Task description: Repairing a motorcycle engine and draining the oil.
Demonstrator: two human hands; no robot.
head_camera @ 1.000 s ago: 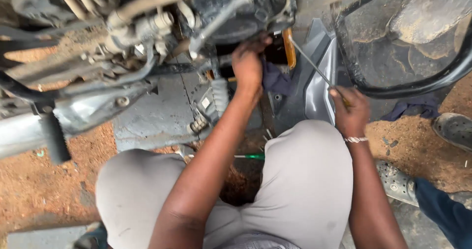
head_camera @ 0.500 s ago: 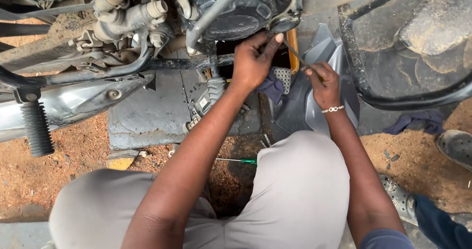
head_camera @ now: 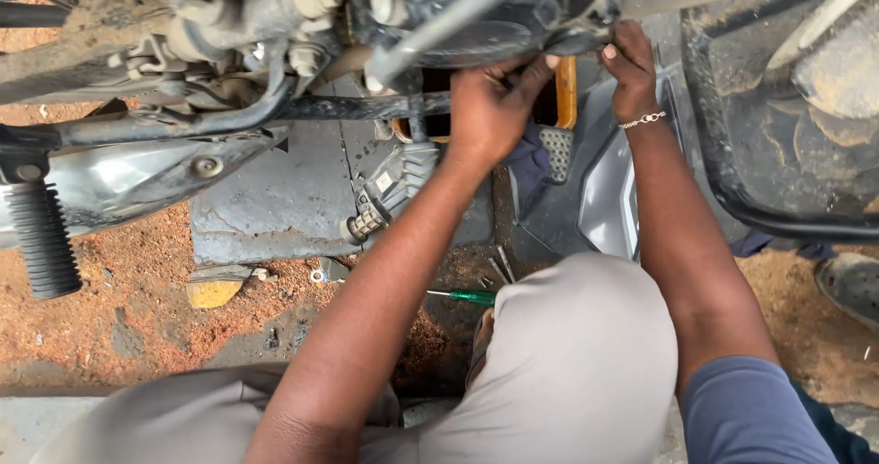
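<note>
Both hands were up under the motorcycle engine point(head_camera: 476, 10), working at its dirty underside. The left hand point(head_camera: 490, 107) was curled against the dark metal casing just below the engine, its fingers point(head_camera: 526, 70) bent and pressed onto the part; whether they gripped anything small could not be told. The right hand point(head_camera: 627, 65) was closed against the same edge of the casing a little further right, thumb up, with a thin silver bracelet point(head_camera: 643, 120) round the wrist. What it pinched, if anything, was hidden. Between the two hands an orange strip point(head_camera: 568, 93) showed beside a ribbed foot peg point(head_camera: 555, 152). A grey plastic panel point(head_camera: 609, 198) leaned just beside the right forearm. Down on the red dirt, a green-handled screwdriver point(head_camera: 467, 296) lay near the person's grey-trousered knee point(head_camera: 577, 354), well apart from both hands. At the left a black rubber grip point(head_camera: 41, 240) hung from a chrome bar, and a flat grey slab point(head_camera: 265, 198) lay under the frame.
</note>
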